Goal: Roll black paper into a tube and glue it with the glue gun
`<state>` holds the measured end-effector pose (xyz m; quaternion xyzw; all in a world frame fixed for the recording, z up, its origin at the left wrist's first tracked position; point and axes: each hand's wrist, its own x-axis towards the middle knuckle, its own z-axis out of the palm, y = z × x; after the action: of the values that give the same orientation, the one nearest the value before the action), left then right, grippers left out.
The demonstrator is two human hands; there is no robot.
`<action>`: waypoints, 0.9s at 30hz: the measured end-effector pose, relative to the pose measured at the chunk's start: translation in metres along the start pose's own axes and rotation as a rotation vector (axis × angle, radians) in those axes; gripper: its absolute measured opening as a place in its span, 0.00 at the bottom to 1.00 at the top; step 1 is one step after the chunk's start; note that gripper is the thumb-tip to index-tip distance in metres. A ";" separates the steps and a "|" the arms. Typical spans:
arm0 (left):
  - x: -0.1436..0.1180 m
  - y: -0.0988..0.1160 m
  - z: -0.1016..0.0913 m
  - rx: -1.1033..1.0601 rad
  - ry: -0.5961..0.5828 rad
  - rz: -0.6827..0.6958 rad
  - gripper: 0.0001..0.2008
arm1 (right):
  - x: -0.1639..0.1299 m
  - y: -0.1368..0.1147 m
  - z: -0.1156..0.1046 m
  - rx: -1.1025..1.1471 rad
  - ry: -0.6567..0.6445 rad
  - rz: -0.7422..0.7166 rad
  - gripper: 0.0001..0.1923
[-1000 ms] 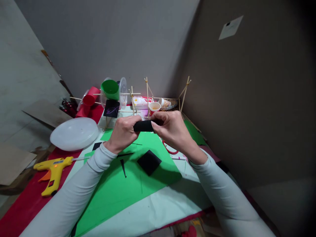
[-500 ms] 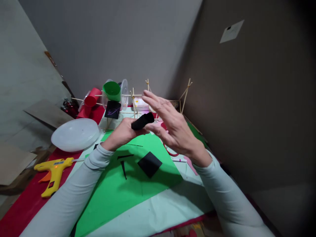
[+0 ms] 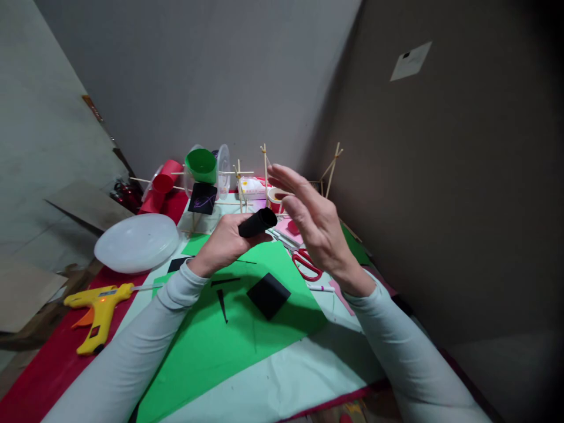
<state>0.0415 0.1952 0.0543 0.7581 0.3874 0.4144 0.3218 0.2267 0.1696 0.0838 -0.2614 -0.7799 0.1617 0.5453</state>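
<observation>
A short black paper tube [image 3: 258,223] is gripped in my left hand [image 3: 224,238], its open end turned toward the right. My right hand [image 3: 315,226] is raised just right of the tube, fingers stretched out and apart from it, holding nothing. Beneath both hands lies a green sheet [image 3: 282,329]. On it rest a black square piece [image 3: 268,295] and thin black offcuts [image 3: 222,306]. Red-handled scissors [image 3: 307,265] lie below my right hand, partly hidden by it.
At the left lie a yellow glue gun [image 3: 100,314] and a white translucent bowl [image 3: 137,242]. Toward the back, thin wooden sticks [image 3: 265,164] form a frame beside a green cup [image 3: 201,164] and a red tube [image 3: 166,176]. A marker [image 3: 321,288] lies at the right.
My right hand has come away from the black tube, moving to the right and uncovering the scissors. My left hand keeps hold of the tube, whose opening now shows more plainly.
</observation>
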 end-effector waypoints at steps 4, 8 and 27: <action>0.003 -0.003 -0.002 0.016 -0.085 -0.004 0.13 | -0.008 0.006 -0.006 0.118 -0.052 0.182 0.15; 0.005 -0.012 0.001 0.093 -0.164 0.011 0.10 | -0.022 0.019 -0.004 -0.005 -0.165 0.250 0.12; 0.010 -0.020 0.002 -0.068 0.092 -0.074 0.15 | -0.049 0.051 0.009 -0.134 0.223 0.135 0.17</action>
<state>0.0402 0.2131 0.0403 0.7119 0.4154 0.4495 0.3443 0.2428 0.1826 0.0156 -0.3654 -0.7041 0.1153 0.5979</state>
